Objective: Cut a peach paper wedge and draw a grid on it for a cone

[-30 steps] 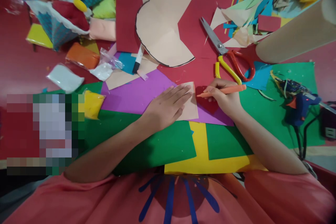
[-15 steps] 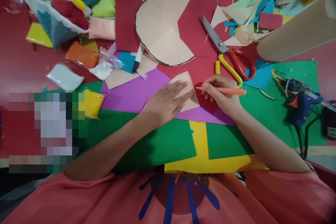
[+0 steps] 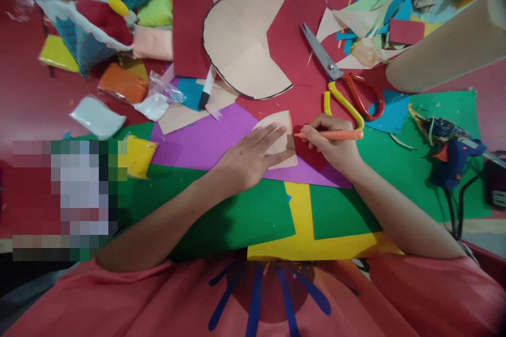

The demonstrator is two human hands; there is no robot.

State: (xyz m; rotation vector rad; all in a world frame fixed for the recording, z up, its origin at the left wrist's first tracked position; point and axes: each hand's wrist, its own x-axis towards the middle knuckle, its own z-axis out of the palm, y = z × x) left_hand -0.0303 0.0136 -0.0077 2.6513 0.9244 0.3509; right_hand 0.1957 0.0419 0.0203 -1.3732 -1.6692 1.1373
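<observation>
My left hand (image 3: pixel 253 155) lies flat with its fingers stretched over a small cream paper piece (image 3: pixel 279 122), pressing it onto purple paper (image 3: pixel 190 139). An orange line runs along part of the piece's right edge. In my right hand (image 3: pixel 334 139) is an orange felt-tip pen (image 3: pixel 343 135), gripped between thumb and fingers. Its tip touches or nearly touches that right edge. Just beyond my right hand rest scissors (image 3: pixel 332 67) with one yellow and one red handle.
A large cream cut-out (image 3: pixel 237 37) with a black outline lies on red paper. At right are a blue glue gun (image 3: pixel 454 160) and a cream paper roll (image 3: pixel 443 47). Clay packets (image 3: pixel 123 83) and blue cones (image 3: pixel 85 37) sit left. Paper scraps (image 3: pixel 363 21) pile at the back.
The cream piece has turned slightly counter-clockwise under my left hand, its right edge now more upright. The pen has shifted slightly left and down along that edge, and the orange line shows there.
</observation>
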